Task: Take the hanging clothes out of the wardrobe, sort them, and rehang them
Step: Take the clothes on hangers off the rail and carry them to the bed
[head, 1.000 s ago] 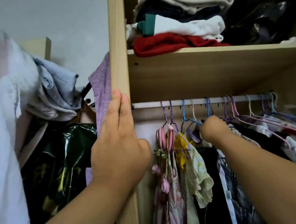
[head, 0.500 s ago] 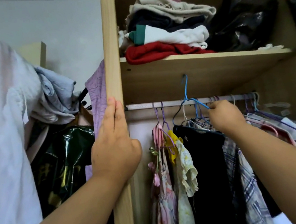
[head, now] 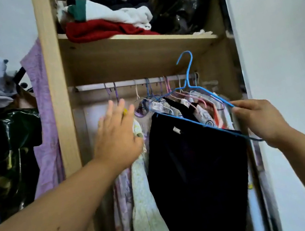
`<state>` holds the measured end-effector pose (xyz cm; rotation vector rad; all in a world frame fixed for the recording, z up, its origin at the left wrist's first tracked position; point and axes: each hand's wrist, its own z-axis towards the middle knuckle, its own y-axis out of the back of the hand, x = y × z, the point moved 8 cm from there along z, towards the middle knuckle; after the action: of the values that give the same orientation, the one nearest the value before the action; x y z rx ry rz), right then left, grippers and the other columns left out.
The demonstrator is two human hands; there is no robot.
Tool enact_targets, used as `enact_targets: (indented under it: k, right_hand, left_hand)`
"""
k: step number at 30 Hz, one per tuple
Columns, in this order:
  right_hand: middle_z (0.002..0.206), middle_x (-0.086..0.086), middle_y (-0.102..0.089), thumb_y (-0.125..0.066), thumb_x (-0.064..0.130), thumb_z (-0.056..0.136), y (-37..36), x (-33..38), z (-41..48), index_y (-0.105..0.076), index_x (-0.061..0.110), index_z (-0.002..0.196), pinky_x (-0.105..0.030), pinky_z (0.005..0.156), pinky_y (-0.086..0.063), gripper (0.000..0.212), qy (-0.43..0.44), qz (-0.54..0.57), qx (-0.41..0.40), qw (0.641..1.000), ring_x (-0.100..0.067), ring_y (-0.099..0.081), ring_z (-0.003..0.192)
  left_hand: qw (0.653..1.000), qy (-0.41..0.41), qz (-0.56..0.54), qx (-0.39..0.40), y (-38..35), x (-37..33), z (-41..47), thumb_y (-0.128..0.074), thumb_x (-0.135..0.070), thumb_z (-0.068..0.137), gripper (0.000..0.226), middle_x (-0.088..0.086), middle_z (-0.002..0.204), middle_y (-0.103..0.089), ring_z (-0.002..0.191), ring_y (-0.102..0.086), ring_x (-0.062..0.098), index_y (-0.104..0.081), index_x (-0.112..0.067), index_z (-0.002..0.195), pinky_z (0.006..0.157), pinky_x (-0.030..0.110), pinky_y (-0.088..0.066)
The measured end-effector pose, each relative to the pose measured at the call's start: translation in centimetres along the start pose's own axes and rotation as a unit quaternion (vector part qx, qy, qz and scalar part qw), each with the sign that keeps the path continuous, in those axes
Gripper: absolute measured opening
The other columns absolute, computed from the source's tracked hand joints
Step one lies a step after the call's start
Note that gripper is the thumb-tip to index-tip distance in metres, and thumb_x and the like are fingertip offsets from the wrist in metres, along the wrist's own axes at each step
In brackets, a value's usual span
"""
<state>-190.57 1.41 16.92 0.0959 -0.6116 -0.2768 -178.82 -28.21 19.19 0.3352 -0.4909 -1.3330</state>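
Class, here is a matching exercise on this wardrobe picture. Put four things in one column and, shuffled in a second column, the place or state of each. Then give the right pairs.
Things
1. blue hanger
2. red jumper
3. left hand
4. black garment

Place or state
a. folded on the shelf
b. open, fingers spread, in front of the hanging clothes
c. draped over the hanger's bar
d. pinched by the right hand, hook off the rail

Pairs: 1-d, 2-a, 3-b, 4-c
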Motion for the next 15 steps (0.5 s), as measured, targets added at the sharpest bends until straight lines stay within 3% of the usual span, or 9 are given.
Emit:
enact_targets:
  k: [2, 5, 9, 13, 15]
  right_hand:
    - [0.045, 0.015, -0.053, -0.055, 0.006, 0.09, 2.3, -1.7, -2.2, -0.073, 0.023, 0.089, -0.006, 0.042, -0.032, 0.026, -0.053, 0.07, 0.009, 0.996, 0.001, -0.045, 0.041]
    - [0.047, 0.011, -0.04, -0.056, 0.006, 0.09, 5.4, -4.0, -6.0, -0.074, 0.016, 0.094, -0.013, 0.038, -0.022, 0.021, -0.123, 0.098, 0.018, 0.987, -0.005, -0.028, 0.042]
    - [0.061, -0.005, -0.031, -0.057, 0.008, 0.089, 9.1, -3.9, -11.2, -0.077, 0.033, 0.086, -0.03, 0.053, -0.014, 0.032, -0.154, 0.062, 0.019, 0.986, -0.017, -0.024, 0.055]
    - [0.059, -0.008, -0.029, -0.057, 0.008, 0.088, 13.9, -2.3, -16.5, -0.075, 0.026, 0.098, -0.026, 0.049, -0.016, 0.028, -0.178, 0.01, -0.013, 0.984, -0.015, -0.026, 0.05]
    - [0.057, -0.009, -0.03, -0.055, 0.006, 0.088, 16.1, -1.1, -19.4, -0.076, 0.03, 0.092, -0.023, 0.046, -0.017, 0.033, -0.194, -0.017, -0.028, 0.981, -0.014, -0.027, 0.048]
  left_hand:
    - [0.996, -0.041, -0.061, 0.05, -2.5, -4.0, -0.4, -0.05, -0.033, 0.075, 0.081, 0.004, 0.159, -0.013, 0.147, -0.003, 0.024, -0.019, -0.022, 0.15, 0.116, 0.045, -0.015]
    - [0.979, -0.078, -0.143, 0.121, -5.7, -9.2, -1.2, -0.056, -0.031, 0.079, 0.085, 0.002, 0.16, -0.006, 0.147, -0.001, 0.022, -0.013, -0.022, 0.151, 0.117, 0.042, -0.015]
    - [0.96, -0.068, -0.221, 0.159, -8.5, -13.3, -1.9, -0.057, -0.031, 0.083, 0.083, 0.005, 0.16, -0.005, 0.146, -0.008, 0.025, -0.011, -0.02, 0.151, 0.117, 0.041, -0.018]
    - [0.945, -0.063, -0.266, 0.178, -11.2, -16.2, -2.9, -0.042, -0.036, 0.097, 0.062, 0.01, 0.158, -0.014, 0.143, -0.016, 0.031, -0.014, -0.022, 0.151, 0.115, 0.044, -0.019]
    - [0.935, -0.072, -0.299, 0.176, -12.2, -17.7, -3.9, -0.04, -0.034, 0.098, 0.054, 0.012, 0.155, -0.025, 0.139, -0.025, 0.034, -0.023, -0.025, 0.149, 0.113, 0.044, -0.021]
